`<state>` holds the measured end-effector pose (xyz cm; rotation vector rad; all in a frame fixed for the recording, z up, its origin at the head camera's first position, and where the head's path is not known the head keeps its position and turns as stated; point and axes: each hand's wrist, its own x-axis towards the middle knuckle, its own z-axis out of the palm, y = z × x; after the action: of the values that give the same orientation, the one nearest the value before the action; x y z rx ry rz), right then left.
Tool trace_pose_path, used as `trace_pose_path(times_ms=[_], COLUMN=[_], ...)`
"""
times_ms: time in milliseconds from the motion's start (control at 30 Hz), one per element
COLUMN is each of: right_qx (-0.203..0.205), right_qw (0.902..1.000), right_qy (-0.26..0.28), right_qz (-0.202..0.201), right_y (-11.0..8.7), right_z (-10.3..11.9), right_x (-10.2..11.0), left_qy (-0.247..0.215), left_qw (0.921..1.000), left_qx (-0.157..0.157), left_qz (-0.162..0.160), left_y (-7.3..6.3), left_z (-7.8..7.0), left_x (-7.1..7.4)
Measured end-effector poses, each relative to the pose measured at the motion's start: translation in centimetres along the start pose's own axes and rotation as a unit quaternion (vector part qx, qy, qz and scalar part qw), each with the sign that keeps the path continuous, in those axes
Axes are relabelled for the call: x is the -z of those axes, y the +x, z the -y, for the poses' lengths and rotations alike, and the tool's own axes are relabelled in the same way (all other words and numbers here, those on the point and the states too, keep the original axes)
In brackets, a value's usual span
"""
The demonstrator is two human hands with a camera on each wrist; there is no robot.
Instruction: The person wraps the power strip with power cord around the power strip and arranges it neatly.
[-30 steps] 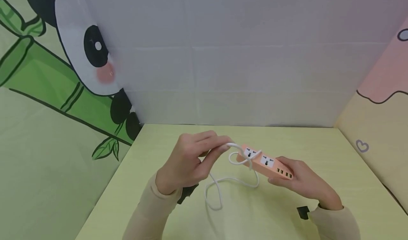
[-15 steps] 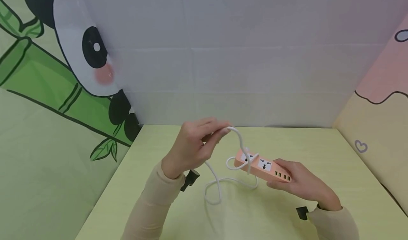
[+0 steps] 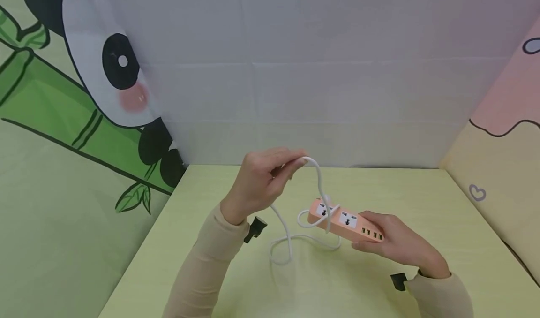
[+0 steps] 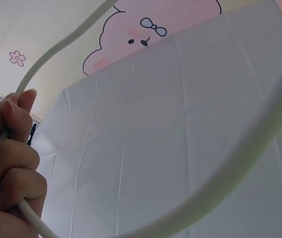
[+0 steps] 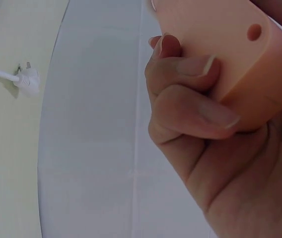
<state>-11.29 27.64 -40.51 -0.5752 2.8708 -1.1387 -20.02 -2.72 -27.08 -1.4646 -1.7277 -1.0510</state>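
My left hand is raised over the table and pinches a white power cord between thumb and fingers. In the left wrist view, the cord also passes through the curled fingers. A peach power strip is held near its USB-port end by my right hand, tilted with its sockets facing up. Cord loops cross the strip's other end, and more cord hangs below my left hand. The right wrist view shows the strip's underside with fingers curled round it, and a white plug at the left.
A pale yellow table lies beneath both hands. A grey-white back wall stands at its far edge, with a panda-printed wall on the left and a pink-and-cream wall on the right.
My left hand has risen, pulling the cord up into a taller arc above the power strip. The right hand and the strip have shifted only slightly.
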Motion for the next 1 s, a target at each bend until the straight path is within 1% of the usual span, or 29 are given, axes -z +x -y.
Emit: trace_pose_path(times_ms=[233, 400, 567, 1000], right_qx=[0.015, 0.024, 0.026, 0.04], right_qw=[0.9998, 0.9996, 0.9991, 0.9974], right_qy=[0.005, 0.005, 0.01, 0.019], right_qz=[0.01, 0.016, 0.031, 0.056], right_y=[0.2, 0.3, 0.5, 1.0], right_z=[-0.6, -0.9, -1.2, -1.8], right_x=[0.6, 1.0, 1.5, 2.7], left_qy=[0.009, 0.009, 0.009, 0.038], left_qw=[0.9999, 0.9998, 0.9995, 0.9976], left_qx=[0.013, 0.02, 0.029, 0.058], left_qz=[0.002, -0.002, -0.003, -0.004], left_y=[0.6, 1.2, 1.7, 2.3], left_z=[1.0, 1.6, 2.3, 4.7], left_x=[-0.8, -1.3, -1.9, -3.7])
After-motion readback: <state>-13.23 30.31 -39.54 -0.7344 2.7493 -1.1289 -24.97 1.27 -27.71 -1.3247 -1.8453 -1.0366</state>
